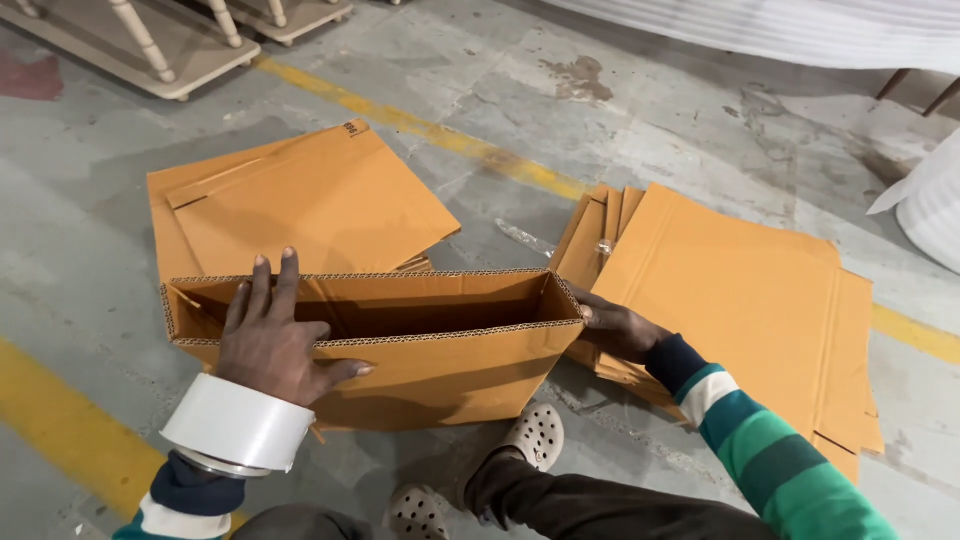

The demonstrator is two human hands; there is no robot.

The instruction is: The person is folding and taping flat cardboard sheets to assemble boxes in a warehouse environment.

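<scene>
I see the box standing on the floor right in front of me, opened out into a rectangular sleeve with its top gaping and the corrugated edges showing. My left hand lies spread over the near wall at the left end, fingers hooked over the rim into the hollow, a roll of white tape worn on that wrist. My right hand presses against the right end of the box, fingers wrapped at the corner; I cannot tell how firmly it grips.

I judge this as the squaring-up step: the flat blank is being pulled into shape. The next move, as I read it, calls for holding the corners true while the flaps get folded.

One stack of flat cartons lies just behind the box, another stack to its right, touching the right hand's side. Light sandals show below, wooden legs far back.
</scene>
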